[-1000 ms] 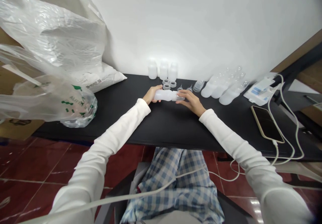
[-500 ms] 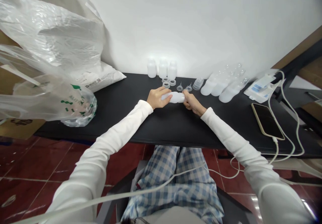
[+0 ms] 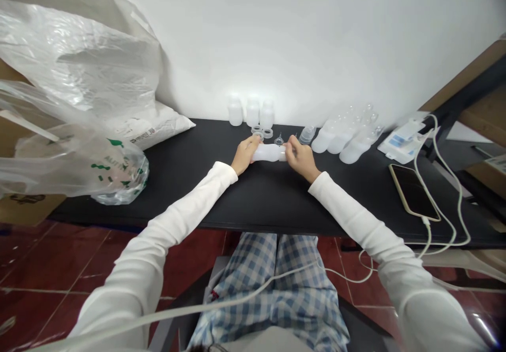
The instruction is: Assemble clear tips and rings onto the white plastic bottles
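Note:
A frosted white baby bottle point(image 3: 268, 153) is held sideways above the black table, between my two hands. My left hand point(image 3: 245, 155) is closed around its base end. My right hand point(image 3: 302, 159) grips the collar end with curled fingers, which hide the tip of the bottle. Just behind lie several clear collar rings point(image 3: 258, 136) and a clear nipple point(image 3: 279, 140). Another nipple is mostly hidden behind my right hand. A stack of clear caps point(image 3: 307, 134) rests to the right of that hand.
Three open-necked bottles point(image 3: 252, 114) stand against the wall. Several bottles with nipples point(image 3: 353, 150) lie at the right. Beyond them are a power strip point(image 3: 402, 140), a phone point(image 3: 414, 191) and white cables point(image 3: 460, 199). Plastic bags point(image 3: 110, 170) fill the table's left end.
My left hand has shifted toward the bottle's base, showing more of the body. My right hand has turned on the collar, its knuckles now higher. The view has shifted slightly.

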`<move>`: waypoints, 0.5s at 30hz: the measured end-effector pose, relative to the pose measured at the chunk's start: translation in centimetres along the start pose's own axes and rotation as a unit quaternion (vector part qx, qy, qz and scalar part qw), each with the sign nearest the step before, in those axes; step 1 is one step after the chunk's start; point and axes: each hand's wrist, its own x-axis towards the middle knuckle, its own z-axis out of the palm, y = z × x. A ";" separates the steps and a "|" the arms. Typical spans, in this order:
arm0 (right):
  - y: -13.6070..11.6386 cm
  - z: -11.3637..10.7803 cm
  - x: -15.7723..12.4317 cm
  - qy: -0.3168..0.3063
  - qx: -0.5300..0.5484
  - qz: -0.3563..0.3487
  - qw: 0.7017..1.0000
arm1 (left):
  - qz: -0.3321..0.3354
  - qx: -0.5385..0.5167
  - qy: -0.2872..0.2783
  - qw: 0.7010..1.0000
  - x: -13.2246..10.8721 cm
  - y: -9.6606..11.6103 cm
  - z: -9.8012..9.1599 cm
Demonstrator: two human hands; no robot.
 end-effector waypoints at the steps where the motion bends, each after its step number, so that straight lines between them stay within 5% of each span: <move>1: -0.2 0.0 0.0 0.001 0.032 0.041 0.999 | 0.039 0.037 0.004 0.999 -0.2 0.3 -0.1; 4: -0.5 0.3 0.2 -0.008 0.166 0.151 0.975 | 0.138 0.139 -0.001 0.981 -0.6 0.8 -0.6; 7: -0.4 0.5 0.7 0.038 0.268 0.187 0.944 | 0.184 0.187 -0.033 0.965 -0.5 0.2 -0.4; 13: -0.8 -1.2 1.3 0.173 0.195 0.054 0.964 | 0.261 0.233 -0.235 0.907 -0.7 -1.2 1.8; 15: -1.0 -2.2 1.1 0.183 0.178 0.022 0.967 | 0.270 0.251 -0.257 0.893 -0.9 -1.1 2.0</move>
